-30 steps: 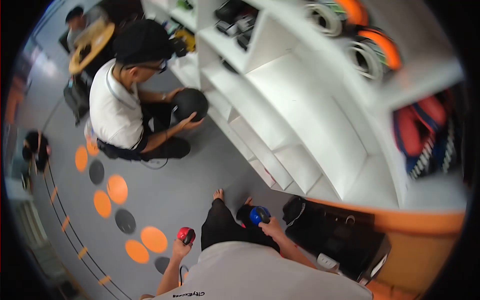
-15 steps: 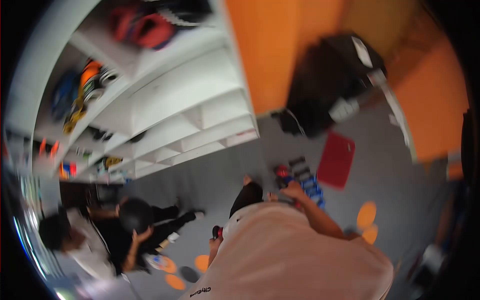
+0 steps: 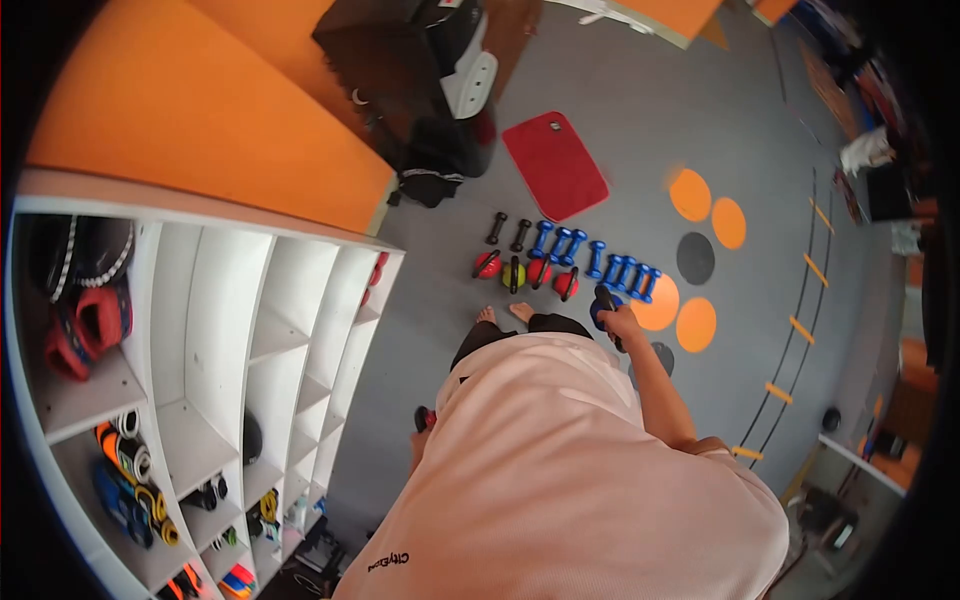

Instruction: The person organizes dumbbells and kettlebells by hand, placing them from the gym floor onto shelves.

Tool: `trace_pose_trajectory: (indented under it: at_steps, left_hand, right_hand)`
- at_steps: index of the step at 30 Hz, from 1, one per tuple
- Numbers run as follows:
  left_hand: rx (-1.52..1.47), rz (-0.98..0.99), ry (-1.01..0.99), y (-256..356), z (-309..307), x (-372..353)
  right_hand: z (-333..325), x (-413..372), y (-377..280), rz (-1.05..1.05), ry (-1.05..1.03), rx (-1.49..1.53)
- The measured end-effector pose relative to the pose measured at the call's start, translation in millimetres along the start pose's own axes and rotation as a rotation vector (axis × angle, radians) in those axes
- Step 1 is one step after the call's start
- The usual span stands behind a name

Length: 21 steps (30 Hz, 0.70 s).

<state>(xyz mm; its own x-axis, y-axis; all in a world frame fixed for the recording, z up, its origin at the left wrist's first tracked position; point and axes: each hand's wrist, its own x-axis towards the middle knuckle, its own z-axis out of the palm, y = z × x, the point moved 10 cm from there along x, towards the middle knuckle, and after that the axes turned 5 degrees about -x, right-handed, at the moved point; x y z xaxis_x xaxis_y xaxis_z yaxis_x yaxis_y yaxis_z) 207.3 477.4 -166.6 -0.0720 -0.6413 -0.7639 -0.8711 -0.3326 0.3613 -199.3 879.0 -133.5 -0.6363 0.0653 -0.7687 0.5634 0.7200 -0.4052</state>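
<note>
The shelf (image 3: 300, 330) stands on my left. My left hand (image 3: 418, 437) hangs low by my hip, mostly hidden behind my shirt. A red weight (image 3: 425, 416) shows there, but I cannot tell how my fingers sit on it. Ahead of my feet, a row of weights (image 3: 560, 262) lies on the floor, so I judge most pieces are laid out and two are not yet down. My right hand (image 3: 622, 322) has its fingers wrapped tight around a blue weight (image 3: 603, 303), above the row's right end.
</note>
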Motion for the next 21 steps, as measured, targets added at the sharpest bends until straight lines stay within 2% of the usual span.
trace_pose_trajectory:
  at_steps: [1, 3, 6, 8, 10, 12, 17, 19, 21]
  left_hand:
    - [0.012, 0.021, -0.034, 17.9, 8.5, 5.9]
    - [0.039, 0.063, -0.104, 16.2, -32.3, 39.3]
    - [0.03, 0.062, -0.201, 35.6, -26.4, 72.0]
    - [-0.013, 0.038, -0.262, 56.7, -13.5, 89.0]
    - [-0.021, 0.148, -0.25, 93.8, -6.7, 96.1]
    - [0.002, 0.206, -0.327, 127.0, 17.0, 90.1]
    - [0.088, 0.344, -0.415, 205.9, 90.5, 41.5]
    - [0.067, 0.409, -0.622, 229.0, 142.1, 8.2]
    - [0.091, 0.445, -0.673, 245.5, 192.5, -22.2]
  right_hand:
    - [5.4, -5.2, 14.2, 0.019, -0.023, 0.115]
    - [10.8, -23.2, 36.7, 0.072, -0.043, 0.264]
    - [18.9, -47.8, 75.9, 0.132, -0.069, 0.442]
    - [15.8, -62.8, 103.7, 0.169, -0.024, 0.48]
    - [15.4, -77.2, 122.8, 0.173, 0.011, 0.45]
    - [11.1, -91.5, 136.2, 0.194, 0.054, 0.397]
    - [-7.4, -100.1, 145.8, 0.183, 0.13, 0.667]
    - [-10.7, -97.5, 151.6, 0.138, 0.092, 0.783]
    - [-23.5, -90.7, 155.0, 0.123, 0.077, 0.811]
